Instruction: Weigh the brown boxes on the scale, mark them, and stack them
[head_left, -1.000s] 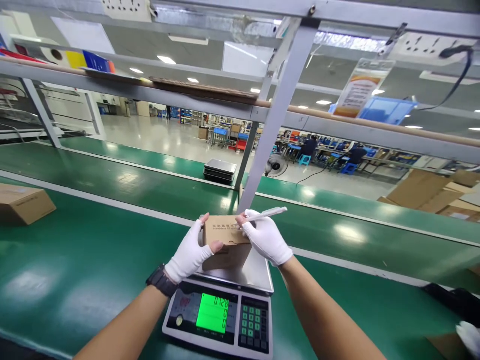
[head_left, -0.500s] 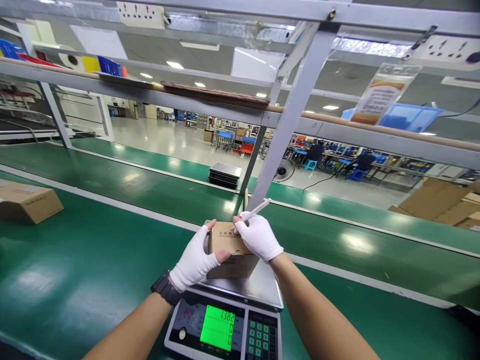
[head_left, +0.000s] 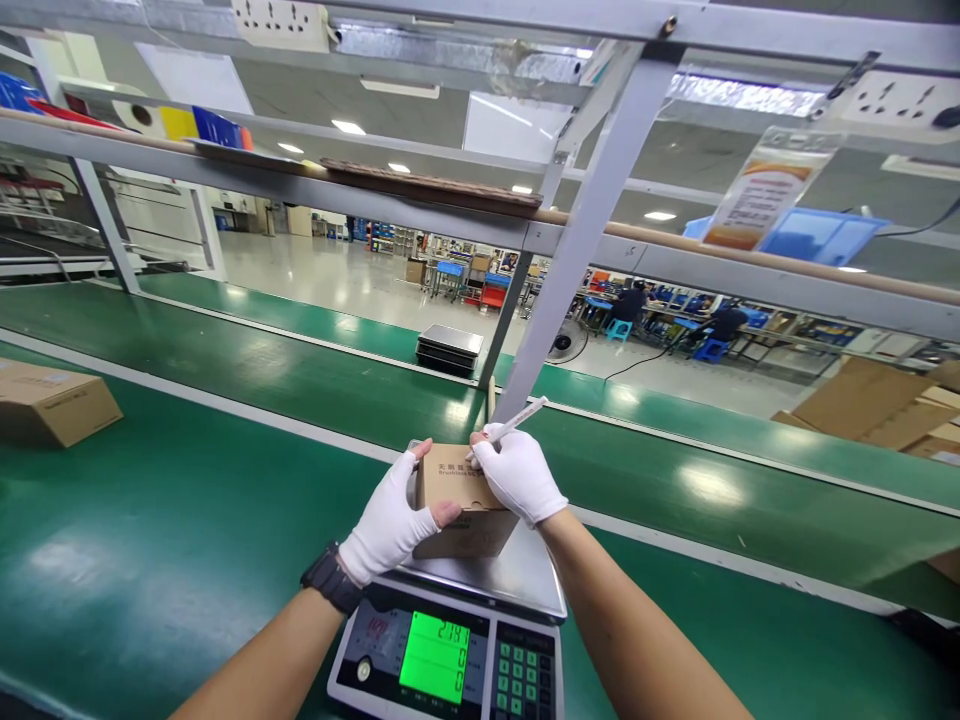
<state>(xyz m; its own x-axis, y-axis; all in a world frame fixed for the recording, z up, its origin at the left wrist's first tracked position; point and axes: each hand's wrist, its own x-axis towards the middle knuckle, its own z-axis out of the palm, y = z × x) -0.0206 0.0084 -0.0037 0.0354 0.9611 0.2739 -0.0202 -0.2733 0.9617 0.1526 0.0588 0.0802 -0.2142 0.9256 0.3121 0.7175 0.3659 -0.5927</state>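
A small brown cardboard box with dark print stands on the steel pan of a digital scale, whose green display is lit. My left hand, in a white glove with bare thumb and fingertip showing, grips the box at its left side and near edge. A white pen is pinched in my gloved right hand, its tip down at the box top. The right hand rests on the box's top right part and hides some of the print. A black watch is on my left wrist.
Another cardboard box lies on the green bench at the left. Beyond runs a green conveyor belt; a second scale stands past it. A slanted metal post rises behind my right hand. Flattened cartons are at right.
The pen and my right fingertips have shifted slightly right. The scale's top reading has changed from 1.382 to about 2.1. The left hand keeps its hold; a brown edge has appeared at far right.
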